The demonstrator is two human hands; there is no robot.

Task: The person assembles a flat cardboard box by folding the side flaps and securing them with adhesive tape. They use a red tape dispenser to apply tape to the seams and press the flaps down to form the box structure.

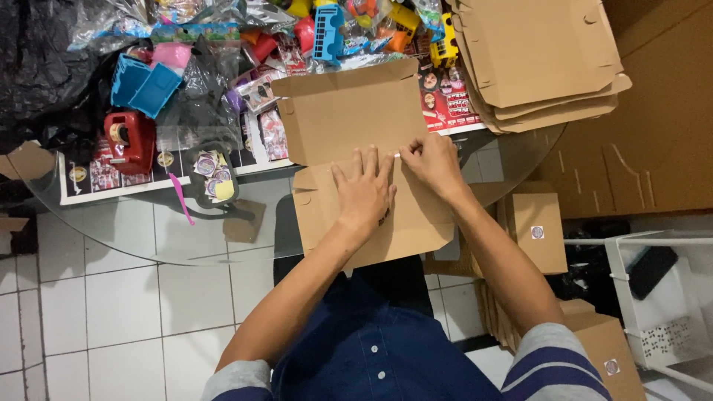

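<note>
A flat brown cardboard box blank [349,119] lies on the round glass table [148,238] in front of me, its far flap raised. My left hand [364,189] presses flat on the blank's near panel, fingers spread. My right hand [433,162] rests just to the right of it, fingertips pinched at the fold line between the panels.
A stack of flat cardboard blanks [542,59] sits at the far right. Colourful plastic toys in bags [334,30] crowd the back. A red tape dispenser [128,139], blue plastic pieces [145,85] and round stickers [214,172] lie left. Closed boxes [538,230] stand on the floor to the right.
</note>
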